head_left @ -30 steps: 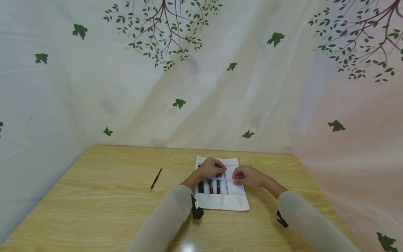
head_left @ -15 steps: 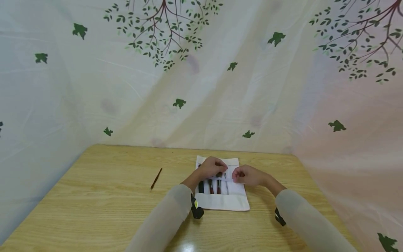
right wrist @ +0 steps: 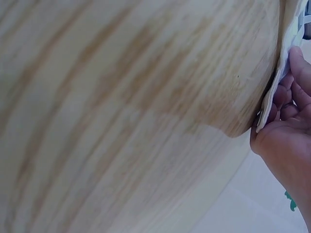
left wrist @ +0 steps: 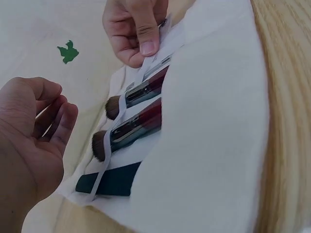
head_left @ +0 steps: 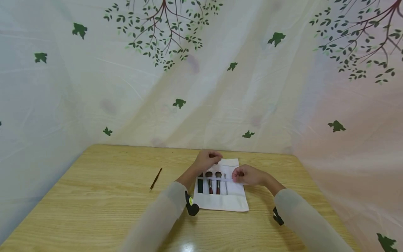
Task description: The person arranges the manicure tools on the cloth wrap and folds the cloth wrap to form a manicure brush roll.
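A white cloth brush roll [head_left: 221, 203] lies unrolled on the table. Tucked behind its white elastic band [left wrist: 101, 174] are two makeup brushes [head_left: 209, 182] with brown bristles, a thin silver tool [head_left: 226, 185] and a flat dark green item [left wrist: 114, 180]. At the roll's right side, my right hand [head_left: 248, 175] pinches the band with thumb and fingers. My left hand [head_left: 205, 160] hovers over the roll's far left corner; its fingers [left wrist: 58, 109] bend loosely and nothing shows between them. The lower handles are hidden in the roll's pocket.
A thin dark brown stick-like tool [head_left: 155, 179] with a pale tip lies on the wooden table [head_left: 94, 210], left of the roll. Behind the table hangs a pale curtain [head_left: 201, 122] printed with leaves and birds.
My left hand has lifted off the brushes and moved up and left, uncovering their bristle heads. The right hand stays on the band at the right side.
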Motion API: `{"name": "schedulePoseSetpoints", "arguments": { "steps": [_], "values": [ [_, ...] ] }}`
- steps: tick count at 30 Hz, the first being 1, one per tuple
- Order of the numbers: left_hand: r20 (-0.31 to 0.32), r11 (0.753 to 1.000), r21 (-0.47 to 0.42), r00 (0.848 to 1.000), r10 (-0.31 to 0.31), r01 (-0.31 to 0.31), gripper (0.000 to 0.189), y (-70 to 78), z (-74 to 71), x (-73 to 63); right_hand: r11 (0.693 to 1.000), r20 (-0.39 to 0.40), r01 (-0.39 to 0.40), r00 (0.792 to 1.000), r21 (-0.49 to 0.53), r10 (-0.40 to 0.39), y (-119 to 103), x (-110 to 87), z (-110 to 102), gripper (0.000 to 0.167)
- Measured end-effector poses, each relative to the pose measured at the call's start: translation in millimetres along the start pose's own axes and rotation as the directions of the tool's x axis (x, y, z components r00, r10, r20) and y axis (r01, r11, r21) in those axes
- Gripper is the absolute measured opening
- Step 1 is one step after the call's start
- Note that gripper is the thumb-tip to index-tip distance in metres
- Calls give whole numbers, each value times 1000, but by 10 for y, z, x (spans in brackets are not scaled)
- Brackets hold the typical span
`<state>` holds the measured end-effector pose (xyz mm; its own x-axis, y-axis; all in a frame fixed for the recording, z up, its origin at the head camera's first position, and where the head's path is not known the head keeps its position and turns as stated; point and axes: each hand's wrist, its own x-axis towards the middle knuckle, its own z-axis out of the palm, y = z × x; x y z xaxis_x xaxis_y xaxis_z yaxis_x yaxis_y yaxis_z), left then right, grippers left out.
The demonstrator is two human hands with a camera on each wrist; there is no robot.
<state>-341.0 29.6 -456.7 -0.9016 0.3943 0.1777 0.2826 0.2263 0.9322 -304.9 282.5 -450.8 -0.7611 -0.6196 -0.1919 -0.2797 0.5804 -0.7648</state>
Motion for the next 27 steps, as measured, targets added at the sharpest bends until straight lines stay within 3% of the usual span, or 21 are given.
{"name": "schedulePoseSetpoints", "arguments": {
  "steps": [10,19,27],
  "values": [
    [-29,1000,17,1000,6,-6,27,-75,-537,-151,1000,-4,8,1000,0,-8,-4,-3,7,7],
    [-71,998,19,996,-56,58,26,-185,-958,-385,1000,-9,-11,1000,-18,10,-12,-32,-12,8],
    [-67,993,109,997,-39,46,28,-246,-1299,-612,1000,-17,-8,1000,-7,8,-11,-33,-11,8]
  ]
}}
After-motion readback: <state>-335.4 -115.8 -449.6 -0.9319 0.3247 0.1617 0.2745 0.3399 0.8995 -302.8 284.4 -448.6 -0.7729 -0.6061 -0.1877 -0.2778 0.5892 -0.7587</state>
